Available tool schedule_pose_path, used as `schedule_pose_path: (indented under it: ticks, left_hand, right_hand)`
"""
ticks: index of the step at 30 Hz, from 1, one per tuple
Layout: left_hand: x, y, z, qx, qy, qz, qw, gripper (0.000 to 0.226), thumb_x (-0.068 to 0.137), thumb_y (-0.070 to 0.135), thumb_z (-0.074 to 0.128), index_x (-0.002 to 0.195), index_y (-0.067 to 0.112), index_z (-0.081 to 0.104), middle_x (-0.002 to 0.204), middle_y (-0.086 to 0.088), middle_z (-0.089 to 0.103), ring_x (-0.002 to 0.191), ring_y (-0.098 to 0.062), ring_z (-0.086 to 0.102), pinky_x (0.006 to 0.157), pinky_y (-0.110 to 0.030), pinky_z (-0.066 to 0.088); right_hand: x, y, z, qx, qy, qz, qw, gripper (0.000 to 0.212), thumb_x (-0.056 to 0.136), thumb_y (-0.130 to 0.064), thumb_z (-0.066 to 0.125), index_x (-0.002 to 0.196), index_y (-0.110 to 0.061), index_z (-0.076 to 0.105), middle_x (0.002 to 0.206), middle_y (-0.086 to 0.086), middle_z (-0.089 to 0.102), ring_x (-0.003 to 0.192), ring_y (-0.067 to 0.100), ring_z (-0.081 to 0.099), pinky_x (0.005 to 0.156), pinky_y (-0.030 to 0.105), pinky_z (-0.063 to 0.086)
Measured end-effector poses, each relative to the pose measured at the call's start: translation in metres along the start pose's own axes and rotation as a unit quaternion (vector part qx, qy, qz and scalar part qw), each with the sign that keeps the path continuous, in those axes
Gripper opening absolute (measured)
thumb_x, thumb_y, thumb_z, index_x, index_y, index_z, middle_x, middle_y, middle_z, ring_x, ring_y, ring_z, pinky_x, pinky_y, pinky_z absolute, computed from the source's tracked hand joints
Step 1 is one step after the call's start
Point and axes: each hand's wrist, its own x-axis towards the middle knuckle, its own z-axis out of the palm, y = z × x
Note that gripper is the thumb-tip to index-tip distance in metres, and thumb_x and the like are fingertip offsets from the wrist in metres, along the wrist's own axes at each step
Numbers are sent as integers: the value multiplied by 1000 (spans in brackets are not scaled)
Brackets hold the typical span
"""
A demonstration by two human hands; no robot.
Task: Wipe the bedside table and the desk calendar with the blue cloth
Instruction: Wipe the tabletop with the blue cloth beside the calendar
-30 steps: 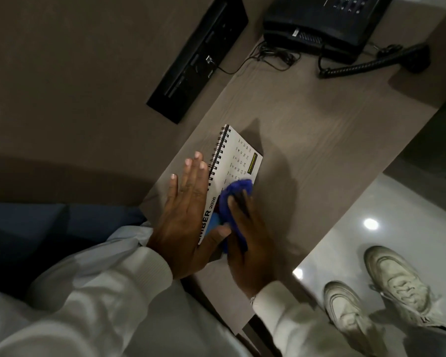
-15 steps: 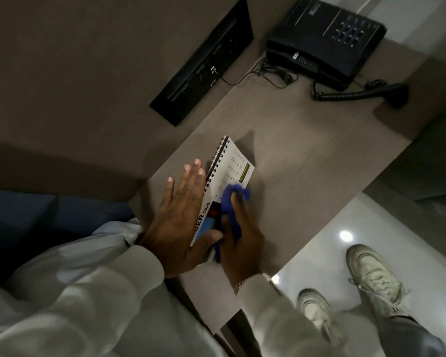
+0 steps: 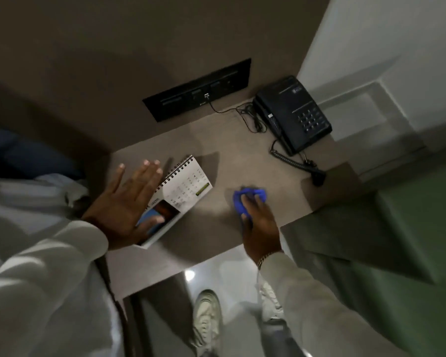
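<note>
The white spiral-bound desk calendar (image 3: pixel 184 188) lies flat on the left half of the brown bedside table (image 3: pixel 216 235). My left hand (image 3: pixel 125 202) rests with spread fingers on the calendar's left edge, thumb on its picture. To the right of the calendar, my right hand (image 3: pixel 259 222) presses the bunched blue cloth (image 3: pixel 242 200) onto the bare tabletop, apart from the calendar.
A black telephone (image 3: pixel 292 114) with its coiled cord (image 3: pixel 291 161) sits at the table's far right corner. A black socket panel (image 3: pixel 198 90) is set in the wall behind, with a cable plugged in. Below the table's near edge are glossy floor and my pale shoes (image 3: pixel 206 323).
My right hand carried the blue cloth off the calendar and rightward onto the tabletop. The left hand stays on the calendar. The view swung, so the phone now appears closer in.
</note>
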Motion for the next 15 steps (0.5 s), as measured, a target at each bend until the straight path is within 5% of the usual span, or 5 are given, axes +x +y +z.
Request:
schedule_pose_path:
  ticks: [5,10,15]
  left_hand:
    - [-12,27,2,-71,93,-146,982,83,89,60,15,150,4,15,160,-19,17,149,-32,12,118,-57,6]
    - [-30,65,19,-91,130,-242,957,79,90,56,25,151,7,12,161,-17,13,150,-29,4,119,-57,1]
    - [-33,78,34,-72,115,-308,942,79,90,55,27,150,6,12,161,-17,12,150,-29,4,118,-59,0]
  right_hand:
    - [45,38,-20,-211,-57,-107,970,52,89,2,60,140,-4,52,147,33,43,139,58,33,111,64,36]
    - [54,64,-8,-310,-174,-105,929,78,95,-59,39,158,-20,15,166,18,11,152,44,6,119,64,12]
    - [56,71,-1,-353,-187,-97,912,104,74,-85,5,157,-23,-3,167,17,-1,152,43,-1,117,68,14]
